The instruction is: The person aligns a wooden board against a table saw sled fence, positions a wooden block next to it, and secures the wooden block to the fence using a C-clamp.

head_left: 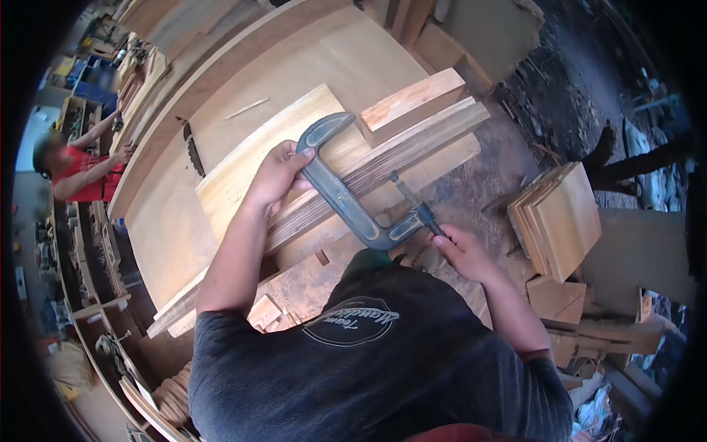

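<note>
A large dark C-clamp (pixel 340 199) is held across the front edge of a layered wood stack (pixel 383 158). My left hand (pixel 282 175) is closed around the clamp's frame near its upper jaw. With my right hand (pixel 462 253) I grip the screw handle at the other end. The screw tip points toward the stack's edge; whether it touches is unclear. A thick wood block (pixel 412 107) lies on top of the stack, just beyond the jaw. Beside my left hand, a pale flat board (pixel 254 158) rests on the plywood surface (pixel 339 51).
A pencil (pixel 247 108) and a dark saw-toothed tool (pixel 193 147) lie on the plywood. Several stacked boards (pixel 563 221) stand at the right, near wood offcuts (pixel 556 298). At far left, a person in red (pixel 88 173) works beside a curved wooden edge (pixel 151 140).
</note>
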Available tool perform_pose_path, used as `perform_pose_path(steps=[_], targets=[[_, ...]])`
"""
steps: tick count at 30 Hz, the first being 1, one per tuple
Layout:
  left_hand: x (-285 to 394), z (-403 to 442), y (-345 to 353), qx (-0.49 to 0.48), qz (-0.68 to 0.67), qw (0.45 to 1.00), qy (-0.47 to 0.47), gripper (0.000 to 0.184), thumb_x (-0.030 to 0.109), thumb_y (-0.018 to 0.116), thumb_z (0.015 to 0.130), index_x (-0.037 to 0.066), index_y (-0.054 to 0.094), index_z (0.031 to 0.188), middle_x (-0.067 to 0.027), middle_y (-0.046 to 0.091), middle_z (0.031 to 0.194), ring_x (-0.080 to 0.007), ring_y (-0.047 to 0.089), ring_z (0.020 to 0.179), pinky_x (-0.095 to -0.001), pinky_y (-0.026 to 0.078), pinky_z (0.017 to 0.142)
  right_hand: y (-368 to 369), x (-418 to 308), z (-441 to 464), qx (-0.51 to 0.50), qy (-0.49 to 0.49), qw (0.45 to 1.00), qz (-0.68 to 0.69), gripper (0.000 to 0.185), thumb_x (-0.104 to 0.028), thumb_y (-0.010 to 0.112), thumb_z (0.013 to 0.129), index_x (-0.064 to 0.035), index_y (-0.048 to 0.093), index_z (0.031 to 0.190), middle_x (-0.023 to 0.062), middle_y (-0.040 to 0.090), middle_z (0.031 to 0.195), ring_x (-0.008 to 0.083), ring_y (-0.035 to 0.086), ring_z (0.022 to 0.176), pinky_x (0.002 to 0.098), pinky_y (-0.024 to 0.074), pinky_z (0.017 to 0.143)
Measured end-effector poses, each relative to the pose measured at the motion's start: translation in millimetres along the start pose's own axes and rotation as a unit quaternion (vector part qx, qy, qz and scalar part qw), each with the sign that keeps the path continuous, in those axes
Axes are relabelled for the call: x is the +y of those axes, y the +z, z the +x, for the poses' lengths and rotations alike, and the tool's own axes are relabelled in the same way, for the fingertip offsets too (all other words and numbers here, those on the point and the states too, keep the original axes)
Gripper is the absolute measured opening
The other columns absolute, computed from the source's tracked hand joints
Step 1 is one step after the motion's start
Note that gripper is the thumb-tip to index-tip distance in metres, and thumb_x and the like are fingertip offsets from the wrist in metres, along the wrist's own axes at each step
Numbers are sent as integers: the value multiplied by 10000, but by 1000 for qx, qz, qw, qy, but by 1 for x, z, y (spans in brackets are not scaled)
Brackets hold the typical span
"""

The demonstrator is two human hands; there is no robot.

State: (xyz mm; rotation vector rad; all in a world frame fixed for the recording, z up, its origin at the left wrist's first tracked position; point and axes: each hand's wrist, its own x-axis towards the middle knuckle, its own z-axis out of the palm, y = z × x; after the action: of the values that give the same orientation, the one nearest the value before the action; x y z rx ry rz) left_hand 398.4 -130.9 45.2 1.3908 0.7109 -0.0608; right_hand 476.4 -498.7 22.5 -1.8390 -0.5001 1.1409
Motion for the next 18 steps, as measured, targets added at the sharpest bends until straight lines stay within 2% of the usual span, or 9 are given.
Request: perform_pose_path(steps=[4,6,13,15,18], targets=[[3,9,3,-7,14,1000,-23,179,187,578,978,22,510,994,-84,646,832,-150,679,694,-256,601,617,-1,9,2,7,13,1000,24,219,-219,538,993,-17,611,1038,102,603,822,156,550,790,328,456,747],[2,11,2,-26,4,999,-27,179,187,568,982,19,507,996,-96,652,833,-155,686,704,-262,607,626,0,10,3,10,-32,999,15,190,-245,542,1006,-70,612,1031,-68,454,672,39,412,581,230,355,523],[9,30,4,-81,-16,996,-25,196,175,561,984,-8,497,1014,-123,651,871,-178,695,744,-279,609,668,2,9,3,18,8,998,58,186,-236,536,1009,-69,612,1040,-68,442,667,39,397,570,222,343,508],[17,34,10,-92,-9,995,-38,195,172,565,979,-6,494,1015,-121,647,880,-176,695,749,-283,611,681,-1,7,2,23,48,996,75,202,-201,533,1002,-22,615,1045,11,529,732,106,482,684,287,428,635],[19,47,12,-102,-2,994,-37,193,172,574,970,0,488,991,-117,643,883,-170,692,756,-284,613,694,-3,8,3,24,86,993,77,197,-206,530,1004,-36,620,1048,-12,489,695,76,450,634,260,402,583]])
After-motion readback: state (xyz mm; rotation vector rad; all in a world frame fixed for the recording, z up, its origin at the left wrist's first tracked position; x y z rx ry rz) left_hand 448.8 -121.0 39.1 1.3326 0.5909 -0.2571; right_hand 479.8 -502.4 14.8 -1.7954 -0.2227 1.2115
